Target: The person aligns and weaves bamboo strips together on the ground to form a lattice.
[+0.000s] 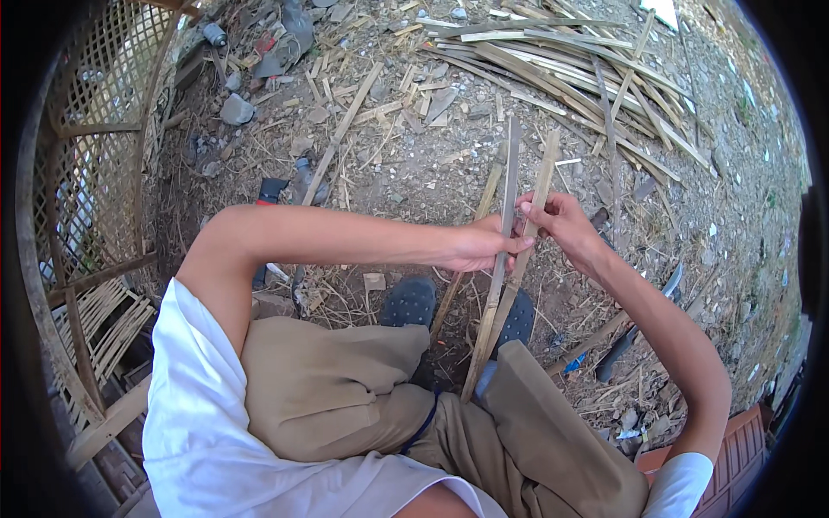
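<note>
Between my knees rises a bamboo strip parted into two lengths, a grey one and a tan one; they spread apart at the top and come together low down near my right foot. My left hand is closed around them, its thumb lying across toward the tan length. A little higher, my right hand pinches the tan length between thumb and fingers. Whether the two lengths are still joined at the bottom I cannot tell. Another bamboo stick slants behind my left hand.
A large pile of bamboo strips lies at the far right. On the right rests a long knife with a curved blade. A lattice panel stands at left, a red-brown plastic piece at lower right. Chips and stones litter the ground.
</note>
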Available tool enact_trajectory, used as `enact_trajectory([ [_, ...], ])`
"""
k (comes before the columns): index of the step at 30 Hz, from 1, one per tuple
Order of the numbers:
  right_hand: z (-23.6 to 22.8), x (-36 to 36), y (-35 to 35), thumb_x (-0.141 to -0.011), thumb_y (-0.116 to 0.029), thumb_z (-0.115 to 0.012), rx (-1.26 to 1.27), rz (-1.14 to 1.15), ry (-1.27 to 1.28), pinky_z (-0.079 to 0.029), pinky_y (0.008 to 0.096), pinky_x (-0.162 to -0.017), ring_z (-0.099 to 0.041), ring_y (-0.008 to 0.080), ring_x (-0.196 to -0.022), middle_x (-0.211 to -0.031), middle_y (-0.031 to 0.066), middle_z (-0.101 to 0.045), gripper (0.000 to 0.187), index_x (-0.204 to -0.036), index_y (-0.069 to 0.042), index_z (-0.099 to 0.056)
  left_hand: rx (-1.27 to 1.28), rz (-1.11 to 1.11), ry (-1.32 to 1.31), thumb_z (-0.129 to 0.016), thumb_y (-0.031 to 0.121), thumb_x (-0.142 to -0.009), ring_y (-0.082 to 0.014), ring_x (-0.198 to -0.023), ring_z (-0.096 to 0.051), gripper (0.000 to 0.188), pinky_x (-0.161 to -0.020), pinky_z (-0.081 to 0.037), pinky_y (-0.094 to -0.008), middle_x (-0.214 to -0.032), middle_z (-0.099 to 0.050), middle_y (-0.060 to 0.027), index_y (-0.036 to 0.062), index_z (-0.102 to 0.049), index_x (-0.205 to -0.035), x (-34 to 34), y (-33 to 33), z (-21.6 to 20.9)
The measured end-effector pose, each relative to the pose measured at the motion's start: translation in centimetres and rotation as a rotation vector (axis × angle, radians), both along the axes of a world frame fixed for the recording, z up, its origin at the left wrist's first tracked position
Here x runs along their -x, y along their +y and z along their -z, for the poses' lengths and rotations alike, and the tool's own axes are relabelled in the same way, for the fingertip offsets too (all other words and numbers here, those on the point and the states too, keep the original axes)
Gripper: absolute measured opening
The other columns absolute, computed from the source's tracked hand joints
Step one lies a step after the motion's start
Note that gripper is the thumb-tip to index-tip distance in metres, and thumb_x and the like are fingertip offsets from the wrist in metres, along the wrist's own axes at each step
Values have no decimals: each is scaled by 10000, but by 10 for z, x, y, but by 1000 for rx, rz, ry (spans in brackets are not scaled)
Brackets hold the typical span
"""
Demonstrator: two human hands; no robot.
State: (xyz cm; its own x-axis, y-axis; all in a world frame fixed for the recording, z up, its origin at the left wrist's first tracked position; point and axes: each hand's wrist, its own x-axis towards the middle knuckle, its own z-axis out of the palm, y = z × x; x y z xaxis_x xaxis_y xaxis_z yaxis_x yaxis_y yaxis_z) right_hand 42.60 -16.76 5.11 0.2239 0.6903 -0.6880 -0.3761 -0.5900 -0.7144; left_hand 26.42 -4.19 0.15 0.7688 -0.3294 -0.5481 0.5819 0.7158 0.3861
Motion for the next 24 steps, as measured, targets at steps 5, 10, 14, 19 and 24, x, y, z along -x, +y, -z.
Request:
enact_trajectory([
  [5, -5, -3, 1, -1049, -273, -736, 15, -14, 156, -537, 286, -658, -671, 112, -757, -902, 30, -721, 268, -1144, -26, -692, 85, 83, -158, -609, 224, -1116, -126, -1051, -607, 218, -896, -546, -315, -1148, -600, -21, 73, -580, -1270, -3, -8, 6],
  [10, 5, -7, 0, -1039, -279, -747, 39, -27, 22, -451, 258, -583, -642, 109, -711, -878, 33, -714, 239, -1013, -46, -701, 132, 131, -182, -644, 207, -1098, -164, -1193, -609, 370, -1064, -535, -326, -1242, -572, -34, 52, -535, -1415, -5, 12, 2],
  [14, -3, -7, 2, -1036, -265, -747, 81, 7, -46, -467, 282, -597, -625, 114, -734, -868, 30, -695, 224, -998, -50, -699, -112, 314, -212, -731, 227, -1044, -196, -1218, -629, 460, -1066, -547, -365, -1343, -601, -79, 33, -544, -1417, 0, 52, -3],
  [19, 1, -14, -8, -1025, -258, -758, 69, 43, -66, -482, 295, -606, -620, 119, -753, -855, 29, -667, 233, -976, -37, -698, -1455, 286, -268, -679, 64, -944, -189, -810, -687, 129, -797, -562, -341, -934, -718, -100, -28, -663, -1033, 14, 175, 43],
  [24, 7, -16, -19, -1009, -267, -777, 76, -11, -58, -484, 292, -595, -621, 125, -747, -853, 32, -660, 266, -930, -25, -698, -2315, 328, 31, -695, 129, -904, -477, -1170, -632, 414, -966, -534, -557, -1170, -628, -287, -61, -548, -1242, 77, 270, 62],
])
